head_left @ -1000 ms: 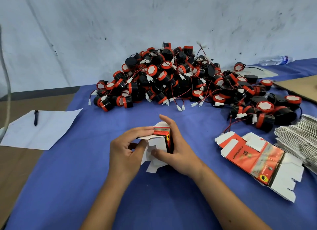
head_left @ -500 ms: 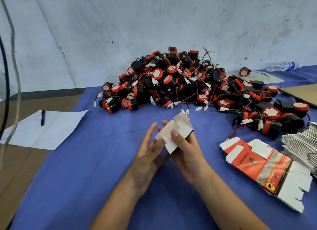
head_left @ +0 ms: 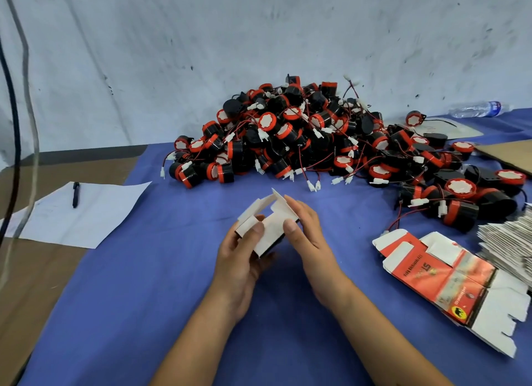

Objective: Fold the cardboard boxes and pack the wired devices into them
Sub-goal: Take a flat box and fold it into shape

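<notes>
A small cardboard box (head_left: 269, 227), partly folded with its white inner side facing me and flaps standing up, sits between both hands above the blue cloth. My left hand (head_left: 243, 254) grips its left and lower side, thumb on the white panel. My right hand (head_left: 306, 231) holds its right side, thumb pressing the panel. A big pile of black-and-red wired devices (head_left: 302, 135) with white connectors lies behind the box. A flat unfolded orange-and-white box (head_left: 449, 273) lies to the right.
A stack of flat box blanks (head_left: 509, 247) sits at the right edge. White paper (head_left: 86, 213) with a black pen (head_left: 75, 194) lies at left on the brown table. A water bottle (head_left: 478, 109) and brown cardboard (head_left: 509, 155) lie at the far right. Cables hang at the left edge.
The box has been turned so its white inside faces me instead of the printed side, and its flaps have opened upward. Both hands have shifted their grip around it.
</notes>
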Demonstrator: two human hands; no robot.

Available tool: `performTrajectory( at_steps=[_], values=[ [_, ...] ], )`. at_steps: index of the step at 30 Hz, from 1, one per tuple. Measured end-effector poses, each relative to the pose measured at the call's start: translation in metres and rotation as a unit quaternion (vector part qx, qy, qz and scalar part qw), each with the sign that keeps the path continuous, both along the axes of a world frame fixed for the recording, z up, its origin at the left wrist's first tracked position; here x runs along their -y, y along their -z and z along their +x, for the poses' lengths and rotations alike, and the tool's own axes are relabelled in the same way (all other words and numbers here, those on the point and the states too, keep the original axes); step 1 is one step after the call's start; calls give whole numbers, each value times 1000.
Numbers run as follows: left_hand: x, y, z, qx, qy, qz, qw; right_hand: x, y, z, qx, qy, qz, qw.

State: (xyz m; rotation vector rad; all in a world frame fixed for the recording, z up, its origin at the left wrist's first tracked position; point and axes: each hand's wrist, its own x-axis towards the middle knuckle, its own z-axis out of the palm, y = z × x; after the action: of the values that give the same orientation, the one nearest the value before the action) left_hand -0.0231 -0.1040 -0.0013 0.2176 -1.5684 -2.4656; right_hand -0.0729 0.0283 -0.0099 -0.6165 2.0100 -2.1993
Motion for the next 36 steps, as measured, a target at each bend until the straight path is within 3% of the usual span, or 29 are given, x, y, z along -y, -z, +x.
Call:
performTrajectory(
  at_steps=[4,11,19,23,31,36],
  values=[
    [18,0,1,3,21,-115,993,-9,-7,-7,25,-64,-16,997],
    [29,1,4,-5,26,-218,976,-17,-11,-6,34,-113,-8,993],
    [26,0,6,-11,-31,-265,964,-23,-15,-7,68,-175,-44,981],
    [22,0,3,-8,-48,-219,974,-22,-13,-7,57,-182,-72,979],
    [20,2,1,-43,-57,-274,959,-21,-11,-7,33,-161,-7,986],
    [20,-2,5,-97,-95,-329,934,-25,-14,-6,47,-219,10,975]
  ],
)
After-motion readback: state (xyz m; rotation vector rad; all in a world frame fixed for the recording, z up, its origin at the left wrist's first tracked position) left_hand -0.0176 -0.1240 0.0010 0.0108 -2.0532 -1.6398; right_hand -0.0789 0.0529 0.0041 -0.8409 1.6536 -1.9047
